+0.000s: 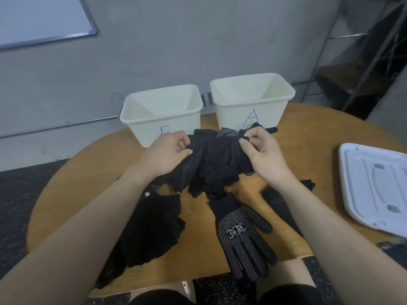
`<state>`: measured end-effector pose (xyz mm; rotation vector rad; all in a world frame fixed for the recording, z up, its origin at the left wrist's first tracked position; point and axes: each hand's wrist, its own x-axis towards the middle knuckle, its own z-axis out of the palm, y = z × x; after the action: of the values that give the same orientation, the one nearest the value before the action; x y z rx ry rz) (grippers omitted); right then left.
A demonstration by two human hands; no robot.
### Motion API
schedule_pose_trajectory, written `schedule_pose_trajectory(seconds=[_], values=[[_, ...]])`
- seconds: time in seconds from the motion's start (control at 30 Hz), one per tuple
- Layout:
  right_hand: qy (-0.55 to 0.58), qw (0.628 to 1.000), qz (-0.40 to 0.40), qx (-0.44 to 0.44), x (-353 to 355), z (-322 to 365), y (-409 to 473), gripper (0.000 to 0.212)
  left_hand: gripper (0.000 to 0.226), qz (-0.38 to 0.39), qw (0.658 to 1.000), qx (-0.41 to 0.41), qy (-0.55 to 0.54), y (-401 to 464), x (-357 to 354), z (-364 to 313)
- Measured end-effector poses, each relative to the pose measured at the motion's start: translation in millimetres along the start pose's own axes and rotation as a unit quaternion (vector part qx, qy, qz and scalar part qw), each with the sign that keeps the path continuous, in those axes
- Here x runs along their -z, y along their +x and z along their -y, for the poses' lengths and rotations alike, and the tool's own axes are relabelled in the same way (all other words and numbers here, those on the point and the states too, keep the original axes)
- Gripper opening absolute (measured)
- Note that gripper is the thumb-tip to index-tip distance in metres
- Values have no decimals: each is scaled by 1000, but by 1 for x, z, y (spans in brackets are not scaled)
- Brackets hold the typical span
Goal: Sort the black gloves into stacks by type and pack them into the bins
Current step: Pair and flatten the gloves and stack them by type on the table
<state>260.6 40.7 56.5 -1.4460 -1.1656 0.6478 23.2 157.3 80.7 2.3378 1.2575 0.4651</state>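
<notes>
Gloves in a tangled black bundle (217, 159) sit between the two hands, lifted a little above the worktop (293, 137) just in front of the bins. The left hand (169, 151) has its fingers curled into the bundle's left end, and the right hand (262, 150) pinches an edge of fabric at the right end between thumb and forefinger; held apart like this, the hands seem to be teasing the mass open so that single gloves can be told apart by type. A dotted piece shows at the top of the bundle, so it looks mixed.

Nearer the person than the bundle, a dotted grip glove (244, 236) lies flat with its fingers towards the worktop's near edge, probably the start of one stack. To the left of that glove lies a heap of plain black gloves (152, 227), likely the other stack, and a further black piece (277, 201) lies to the right under the right forearm.

Beyond the bundle stand bin A (253, 95) and, to its left, a bin marked B (160, 104), both holding nothing visible. A white lid (374, 183) rests at the worktop's right edge.
</notes>
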Motion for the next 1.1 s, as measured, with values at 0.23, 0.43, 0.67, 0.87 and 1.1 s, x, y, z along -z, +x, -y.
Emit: schedule_pose_trajectory(seconds=[0.23,0.43,0.67,0.87,1.1], values=[[12,1000,-5,21,37,37,-25,12,14,2,1000,13,-15,-4,-13,-27],[22,1000,-9,6,73,53,-42,12,16,-140,981,-107,-83,-33,-16,-109],[4,999,39,13,113,72,-71,19,47,85,970,-160,-160,-43,-38,-165],[60,998,8,-14,137,64,-89,22,19,124,938,-141,-292,-46,-62,-177],[172,960,85,-204,136,17,-121,59,11,41,926,-114,-358,-70,-86,-192]])
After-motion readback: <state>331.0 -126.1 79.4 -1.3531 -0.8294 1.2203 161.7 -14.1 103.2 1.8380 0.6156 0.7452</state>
